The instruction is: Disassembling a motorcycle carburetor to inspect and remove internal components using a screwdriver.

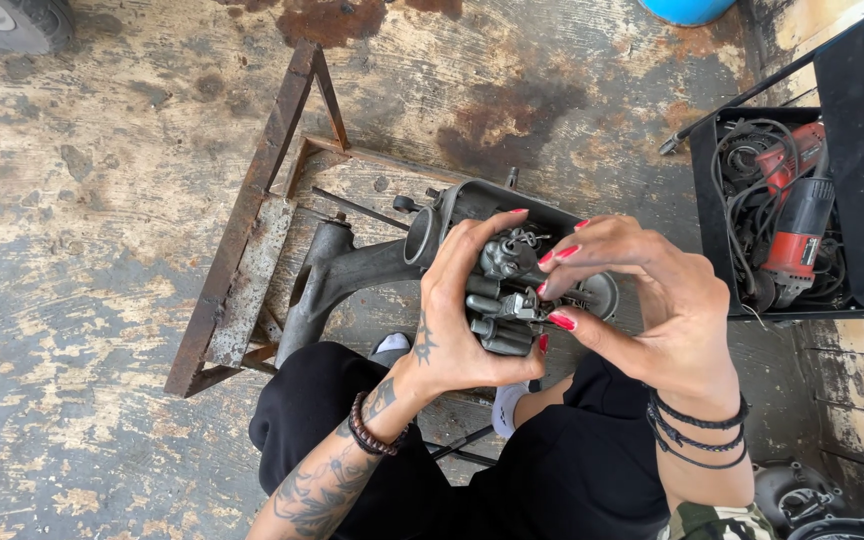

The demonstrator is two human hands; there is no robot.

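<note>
A worn concrete floor (102, 230), blotched with rust-brown stains and flaking pale paint, is carrying everything here. A rusty angle-iron frame (242, 220) is lying flat on it, with a grey metal casting (337, 275) resting against the frame. To the right a black tray (712, 200) is sitting, holding a red power tool (802, 215) and coiled cable (742, 170).

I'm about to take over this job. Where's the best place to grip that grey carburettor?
Probably the carburettor body, wrapped from its left side, as the left hand does now. That flank looks broad, while small fittings crowd the face where the right hand's fingertips work.
</note>
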